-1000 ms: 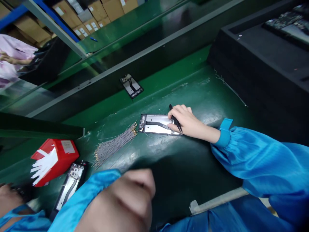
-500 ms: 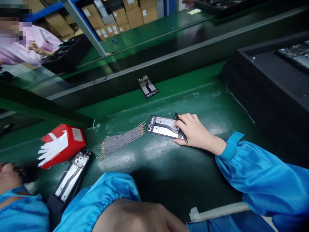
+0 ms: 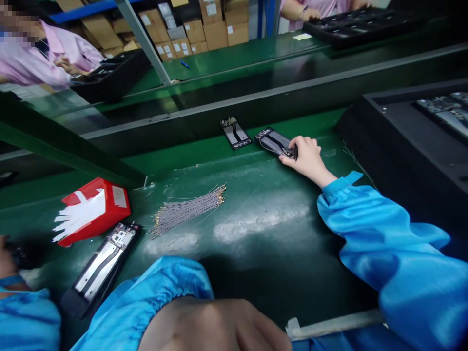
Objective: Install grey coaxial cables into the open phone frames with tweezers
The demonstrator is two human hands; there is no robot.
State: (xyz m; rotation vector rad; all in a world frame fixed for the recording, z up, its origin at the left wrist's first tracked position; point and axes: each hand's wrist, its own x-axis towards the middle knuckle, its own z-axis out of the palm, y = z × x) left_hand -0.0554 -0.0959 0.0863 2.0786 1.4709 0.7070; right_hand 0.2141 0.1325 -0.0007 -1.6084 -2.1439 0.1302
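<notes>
My right hand [image 3: 306, 155] grips the near end of an opened phone frame [image 3: 272, 140], thumb on the close side and fingers over the top. A thin grey cable runs along its edge. Under my fingers a dark piece [image 3: 295, 153] shows, probably the black tweezers; most of it is hidden. Just left of the held frame lies a second opened phone frame [image 3: 236, 132]. My left hand [image 3: 215, 324] is close to the camera at the bottom edge, back upward, its fingers out of sight. A bundle of thin grey cables [image 3: 190, 209] with gold tips rests on the green bench.
A red bin [image 3: 120, 199] with white strips stands at left. Beside it another phone frame [image 3: 104, 263] leans on a black block. A co-worker's hand [image 3: 6, 258] is at the left edge. A large black tray [image 3: 395, 126] fills the right. People in pink work across the divider.
My right hand has carried the phone frame from beside the cable bundle up and right, to the bench's far side near the other frame. The view has shifted slightly.
</notes>
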